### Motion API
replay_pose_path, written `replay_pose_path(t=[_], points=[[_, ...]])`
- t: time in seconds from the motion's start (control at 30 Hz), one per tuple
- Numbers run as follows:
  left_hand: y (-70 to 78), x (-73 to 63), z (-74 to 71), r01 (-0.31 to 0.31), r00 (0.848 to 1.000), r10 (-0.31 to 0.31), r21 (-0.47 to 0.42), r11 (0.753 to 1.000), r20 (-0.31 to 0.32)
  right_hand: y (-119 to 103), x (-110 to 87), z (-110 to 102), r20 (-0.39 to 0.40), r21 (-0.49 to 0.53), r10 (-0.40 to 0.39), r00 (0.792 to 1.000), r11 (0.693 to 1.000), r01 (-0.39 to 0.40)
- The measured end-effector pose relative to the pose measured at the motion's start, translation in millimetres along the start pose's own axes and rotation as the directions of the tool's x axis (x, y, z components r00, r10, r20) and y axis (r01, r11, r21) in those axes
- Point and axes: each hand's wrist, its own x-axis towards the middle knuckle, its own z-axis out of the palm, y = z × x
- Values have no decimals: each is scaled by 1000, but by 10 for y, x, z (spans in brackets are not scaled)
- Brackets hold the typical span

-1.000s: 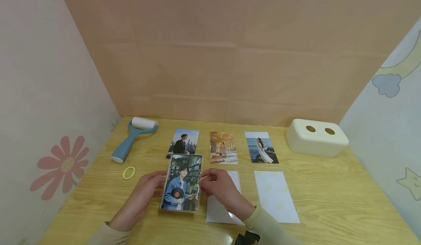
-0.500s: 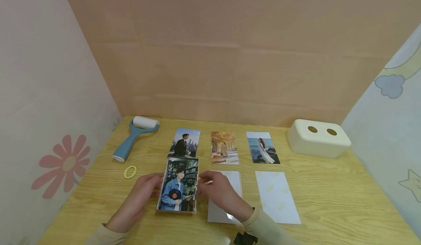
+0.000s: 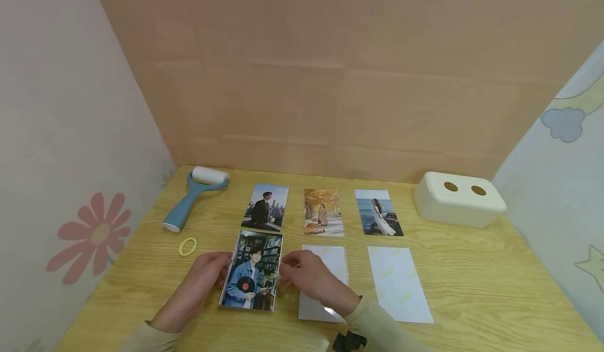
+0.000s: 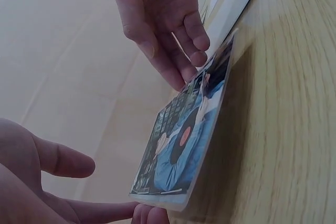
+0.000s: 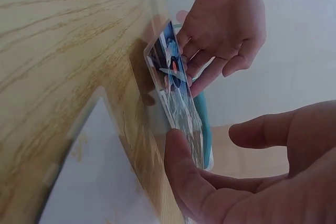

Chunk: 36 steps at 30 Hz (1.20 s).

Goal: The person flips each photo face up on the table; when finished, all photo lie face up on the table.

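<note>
Both hands at the long edges of a photo panel, lower frame, a little left of centre. Panel clear-rimmed, picture side up; print shows a person in blue denim with a black record.

Left hand: on the panel's left edge, fingers extended to it, thumb standing apart. Left wrist view puts further fingertips low at the near corner. Right hand: fingers against the right edge, thumb likewise clear of the panel. Panel spanned between the two; wrist views show its shadow on the desk. Whether an edge touches the wood, cannot tell.

Just above the panel: city photo, figure in dark suit. Further right in that row, autumn photo, then sea photo.

Right of the panel: glossy white panel, partly behind the right hand; beyond it, white sheet, faint yellow marks.

Left of frame: blue-handled roller, white head up; yellow ring below it. Right of the photo row: cream box, two round holes on top.
</note>
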Motion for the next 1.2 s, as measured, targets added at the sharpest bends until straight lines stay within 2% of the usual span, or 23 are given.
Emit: replay_pose_path(t=[0.27,0.83,1.2], points=[[-27,-15,7,-13,1000,13,3,1000,-2,8,19,20,38,42,26,999,999,-27],[-68,8,-6,-29,999,29,0,1000,-25,16,14,19,45,50,28,999,998,-30],[-22,1,55,-30,999,29,35,999,28,5,-35,-11,31,25,27,999,999,-28]])
